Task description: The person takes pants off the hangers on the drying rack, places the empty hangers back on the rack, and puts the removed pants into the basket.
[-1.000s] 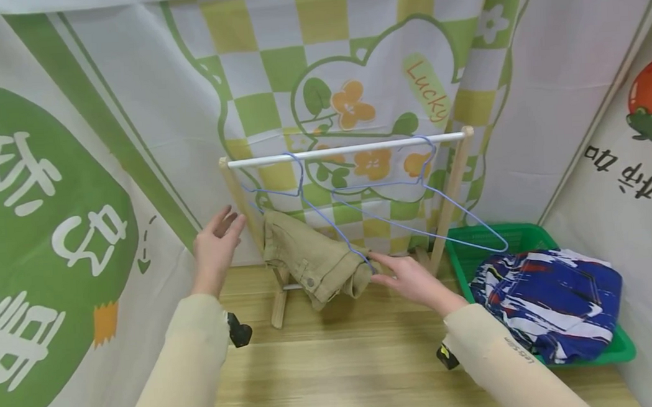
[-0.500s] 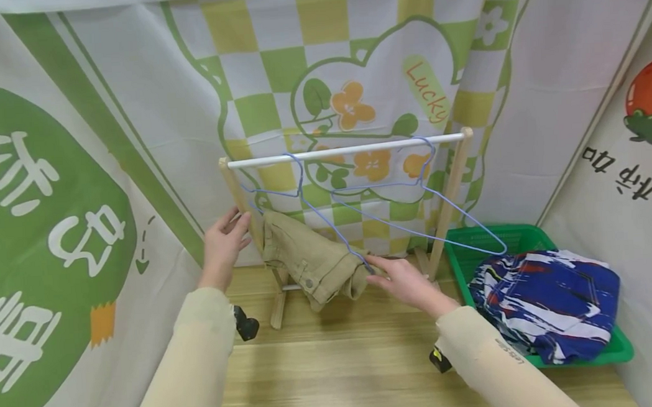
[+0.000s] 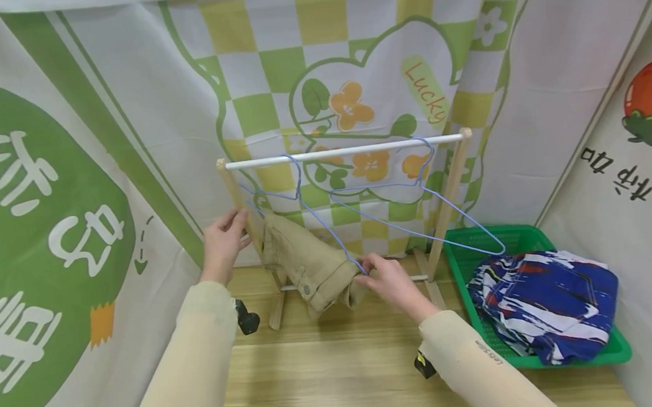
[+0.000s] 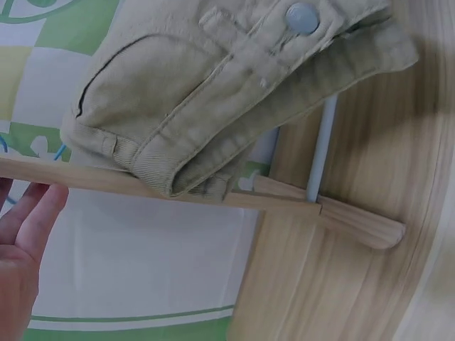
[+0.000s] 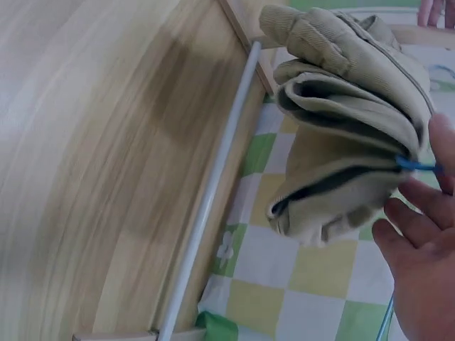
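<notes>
Khaki trousers (image 3: 307,260) hang folded over the left blue wire hanger (image 3: 321,216), which is hooked on the rack's white rail (image 3: 345,150). My right hand (image 3: 392,283) pinches the hanger's right lower corner beside the fabric. In the right wrist view, the blue hanger tip (image 5: 416,165) lies between thumb and fingers, with the folds of the trousers facing the camera. My left hand (image 3: 224,241) is at the rack's left wooden post (image 3: 238,193); in the left wrist view, its fingertips (image 4: 50,195) touch the post's edge. The button and waistband show there too.
A second blue hanger (image 3: 461,208) hangs bare at the rail's right. On the floor at right, a green basket (image 3: 621,350) holds a blue, white and red patterned garment (image 3: 550,302). A checked curtain (image 3: 278,63) hangs behind the rack; fabric walls stand on both sides.
My left hand has moved right to the rack's post. My right hand has shifted slightly left, its fingers now closed round the hanger's corner, which has swung a little left with the trousers.
</notes>
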Demonstrator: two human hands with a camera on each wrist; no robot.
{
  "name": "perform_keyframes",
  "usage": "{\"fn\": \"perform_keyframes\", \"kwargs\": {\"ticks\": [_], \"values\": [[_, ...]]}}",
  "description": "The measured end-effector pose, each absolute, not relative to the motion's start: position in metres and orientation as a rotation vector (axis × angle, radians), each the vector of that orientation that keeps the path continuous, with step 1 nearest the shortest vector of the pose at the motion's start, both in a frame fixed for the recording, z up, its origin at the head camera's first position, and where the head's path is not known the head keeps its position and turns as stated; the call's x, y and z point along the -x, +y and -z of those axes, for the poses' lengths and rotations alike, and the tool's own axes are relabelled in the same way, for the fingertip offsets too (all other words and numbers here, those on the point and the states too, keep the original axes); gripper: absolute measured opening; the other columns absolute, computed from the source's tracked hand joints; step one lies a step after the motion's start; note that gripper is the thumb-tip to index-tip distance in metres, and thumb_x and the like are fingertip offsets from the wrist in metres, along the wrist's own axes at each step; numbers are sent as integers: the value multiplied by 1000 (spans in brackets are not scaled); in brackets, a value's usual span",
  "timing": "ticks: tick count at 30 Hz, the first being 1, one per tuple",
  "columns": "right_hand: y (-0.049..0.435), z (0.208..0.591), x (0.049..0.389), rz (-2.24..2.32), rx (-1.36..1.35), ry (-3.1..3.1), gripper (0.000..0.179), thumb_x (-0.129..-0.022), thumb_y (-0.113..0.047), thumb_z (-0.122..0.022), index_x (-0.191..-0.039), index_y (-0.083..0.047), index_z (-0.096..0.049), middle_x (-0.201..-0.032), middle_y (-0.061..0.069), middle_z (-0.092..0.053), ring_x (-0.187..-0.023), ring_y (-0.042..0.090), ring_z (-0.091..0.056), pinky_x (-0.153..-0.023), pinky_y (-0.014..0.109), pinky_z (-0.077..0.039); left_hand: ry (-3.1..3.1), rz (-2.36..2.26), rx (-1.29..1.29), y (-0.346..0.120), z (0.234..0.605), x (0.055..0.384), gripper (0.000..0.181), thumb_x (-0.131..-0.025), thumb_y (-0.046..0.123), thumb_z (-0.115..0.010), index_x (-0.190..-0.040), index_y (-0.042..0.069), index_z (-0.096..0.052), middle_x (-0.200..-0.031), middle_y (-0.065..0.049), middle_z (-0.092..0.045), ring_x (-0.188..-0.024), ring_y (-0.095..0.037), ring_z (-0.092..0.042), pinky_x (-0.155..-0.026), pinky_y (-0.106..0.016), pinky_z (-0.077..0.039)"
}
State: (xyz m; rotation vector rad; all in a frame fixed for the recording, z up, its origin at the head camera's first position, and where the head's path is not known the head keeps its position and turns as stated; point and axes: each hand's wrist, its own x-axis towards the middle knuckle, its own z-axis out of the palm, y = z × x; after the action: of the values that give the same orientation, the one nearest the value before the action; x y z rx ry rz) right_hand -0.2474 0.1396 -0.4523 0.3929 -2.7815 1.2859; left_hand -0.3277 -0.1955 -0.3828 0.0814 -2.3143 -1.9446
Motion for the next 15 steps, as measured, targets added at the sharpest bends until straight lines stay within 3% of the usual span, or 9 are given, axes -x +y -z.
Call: {"fn": "perform_keyframes", "kwargs": {"ticks": [2, 4, 7, 10, 15], "values": [[136, 454, 247, -1270, -389, -2749, 20, -97, -24, -71, -90, -14, -55, -120, 11, -74, -102, 27, -70, -71, 34, -49, -2321, 1939, -72, -197, 384, 329, 74, -101, 51, -57, -157, 6, -38, -160, -17, -40, -137, -37, -51, -102, -37, -54], [134, 456, 246, -1240, -380, -2716, 18, -101, -22, -66, -91, -13, -53, -95, 9, -73, -78, 21, -65, -63, 31, -46, -2327, 1942, -63, -198, 384, 330, 74, -101, 50, -57, -157, 6, -37, -160, -18, -39, -136, -38, -52, -101, -37, -55], [136, 459, 244, -1216, -318, -2666, 19, -106, -23, -58, -91, -15, -49, -69, 1, -51, -60, 16, -47, -55, 30, -40, -2345, 1955, -54, -199, 384, 331, 76, -101, 51, -56, -159, 7, -33, -161, -18, -37, -135, -38, -53, -101, -36, -55], [139, 461, 242, -1238, -262, -2592, 21, -107, -24, -54, -90, -15, -46, -65, -2, -42, -55, 14, -41, -52, 30, -37, -2358, 1967, -56, -200, 385, 333, 78, -100, 52, -56, -160, 7, -31, -161, -18, -36, -135, -37, -54, -101, -34, -55], [146, 461, 241, -1240, -259, -2451, 18, -109, -25, -52, -95, -13, -52, -63, -2, -42, -51, 13, -38, -49, 29, -36, -2373, 1963, -74, -201, 385, 334, 77, -100, 52, -57, -159, 8, -34, -162, -17, -36, -135, -37, -54, -100, -33, -55]]}}
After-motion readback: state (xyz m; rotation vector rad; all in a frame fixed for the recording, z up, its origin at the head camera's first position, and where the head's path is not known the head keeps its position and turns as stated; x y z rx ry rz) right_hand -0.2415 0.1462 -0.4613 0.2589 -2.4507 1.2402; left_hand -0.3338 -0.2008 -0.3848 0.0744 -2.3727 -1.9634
